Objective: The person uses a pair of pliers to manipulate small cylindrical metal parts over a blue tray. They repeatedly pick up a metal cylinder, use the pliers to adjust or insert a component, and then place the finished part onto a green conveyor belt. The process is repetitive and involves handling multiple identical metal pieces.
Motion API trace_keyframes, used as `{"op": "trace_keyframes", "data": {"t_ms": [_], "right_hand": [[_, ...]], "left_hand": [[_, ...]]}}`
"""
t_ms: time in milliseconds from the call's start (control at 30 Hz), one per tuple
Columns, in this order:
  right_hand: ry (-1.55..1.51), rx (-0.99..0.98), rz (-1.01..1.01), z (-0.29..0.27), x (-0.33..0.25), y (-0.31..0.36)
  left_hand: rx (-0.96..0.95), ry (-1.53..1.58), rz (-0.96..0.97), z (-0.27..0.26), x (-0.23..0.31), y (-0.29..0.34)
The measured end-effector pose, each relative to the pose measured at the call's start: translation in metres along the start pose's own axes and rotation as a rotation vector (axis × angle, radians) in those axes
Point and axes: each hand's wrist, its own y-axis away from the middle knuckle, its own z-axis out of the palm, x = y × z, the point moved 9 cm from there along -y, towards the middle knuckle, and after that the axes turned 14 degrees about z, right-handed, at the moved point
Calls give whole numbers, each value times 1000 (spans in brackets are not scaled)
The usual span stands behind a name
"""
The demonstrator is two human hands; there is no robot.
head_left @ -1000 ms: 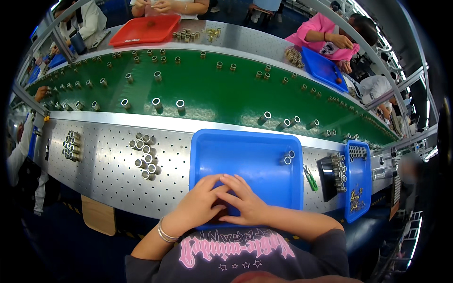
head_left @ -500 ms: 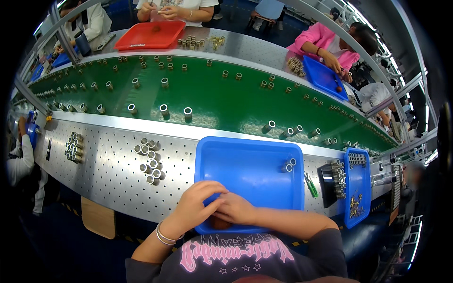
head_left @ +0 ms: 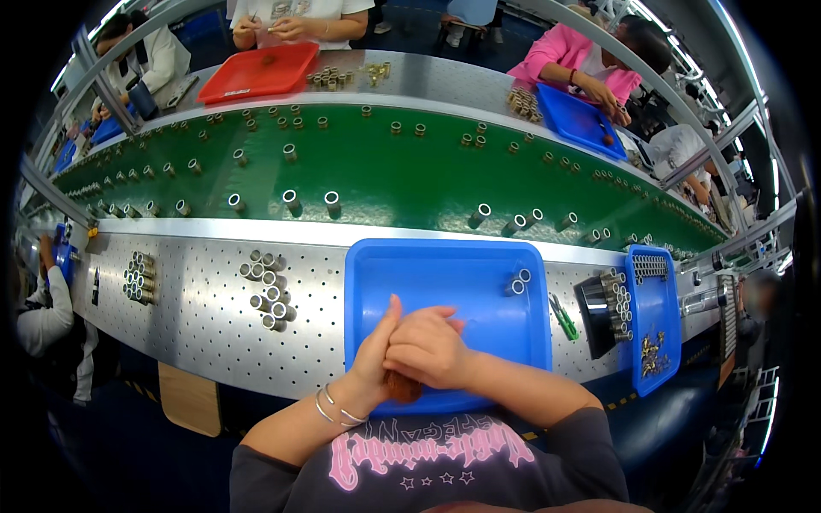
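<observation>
My left hand (head_left: 371,352) and my right hand (head_left: 430,347) are clasped over the near edge of a blue tray (head_left: 361,278). The right fingers fold over the left palm, while the left thumb points up and left fingertips show beyond the right hand. Whatever lies between the palms is hidden. Just below the hands is a rounded reddish-brown lump (head_left: 404,389), partly covered; I cannot tell whether a hand touches it. Two short metal sleeves (head_left: 517,284) stand in the tray's right far corner.
More metal sleeves (head_left: 267,291) stand in a cluster on the perforated metal table (head_left: 205,308). Right of the tray lie green-handled pliers (head_left: 564,320), a black holder (head_left: 595,316) and another blue tray (head_left: 638,359) with small brass parts. Beyond runs a green belt (head_left: 410,179) carrying sleeves; co-workers sit across it.
My hands have turned against each other; the left thumb now points up and the right hand lies over the left. More of the brown lump shows. The whole view has shifted slightly.
</observation>
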Motion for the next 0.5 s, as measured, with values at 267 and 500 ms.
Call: {"op": "trace_keyframes", "data": {"t_ms": [267, 500], "right_hand": [[-88, -86, 63, -3, -13, 6], [-259, 10, 181, -19, 0, 8]], "left_hand": [[-46, 111, 269, -26, 24, -13], [203, -28, 270, 9, 21, -10]]}}
